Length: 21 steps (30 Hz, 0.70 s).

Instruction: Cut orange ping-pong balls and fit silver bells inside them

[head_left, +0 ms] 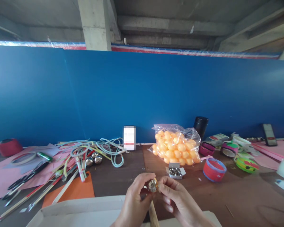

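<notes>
One shiny ball [152,185] — tight between fingers [144,177] of left hand [135,201] and right hand [177,201].

Orange balls [174,148] in clear bag, blue wall [142,94], red cup [214,170] with blue rim, orange paper [78,189], black canister [201,126]

Illumination is diffuse and moderately bright. The blue panel [142,94] behind the fingers [145,178] carries a soft sheen up and left of them. The ceiling [168,19] high above them is dim. Shadows beneath the fingers are faint. The metallic ball [153,185] between the fingertips shows small highlights. Strips [26,198] far left of the fingers are blurred, and straight lines bow toward the frame edges.
</notes>
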### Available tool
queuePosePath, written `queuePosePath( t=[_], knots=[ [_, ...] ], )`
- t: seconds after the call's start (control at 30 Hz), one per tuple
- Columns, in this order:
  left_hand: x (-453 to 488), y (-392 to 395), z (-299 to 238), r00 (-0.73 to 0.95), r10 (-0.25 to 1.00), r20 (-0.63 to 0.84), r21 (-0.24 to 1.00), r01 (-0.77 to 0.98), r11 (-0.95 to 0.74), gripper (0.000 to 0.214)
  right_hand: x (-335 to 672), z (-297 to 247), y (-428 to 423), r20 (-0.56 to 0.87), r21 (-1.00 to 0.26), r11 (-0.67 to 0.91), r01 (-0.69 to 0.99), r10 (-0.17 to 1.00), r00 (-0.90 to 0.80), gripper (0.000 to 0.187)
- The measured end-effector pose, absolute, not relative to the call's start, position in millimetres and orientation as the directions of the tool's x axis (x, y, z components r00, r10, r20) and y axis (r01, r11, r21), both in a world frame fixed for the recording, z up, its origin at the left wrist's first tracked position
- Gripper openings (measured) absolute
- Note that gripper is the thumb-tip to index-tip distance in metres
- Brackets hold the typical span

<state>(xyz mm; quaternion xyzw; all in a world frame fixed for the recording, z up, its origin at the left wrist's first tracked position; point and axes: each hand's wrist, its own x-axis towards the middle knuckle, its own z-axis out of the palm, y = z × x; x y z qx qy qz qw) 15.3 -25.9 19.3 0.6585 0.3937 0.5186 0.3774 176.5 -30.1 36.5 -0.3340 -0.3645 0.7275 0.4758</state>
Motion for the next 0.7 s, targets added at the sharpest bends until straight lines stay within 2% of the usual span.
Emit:
queuePosePath(
  t=[0.7],
  knots=[
    [12.5,-24.6,15.4,0.173,0.886,0.429,0.878,0.148,-0.454,0.046,176.9,36.0,-29.4,-0.118,-0.874,-0.249,-0.417,0.942,-0.315,0.029]
  ],
)
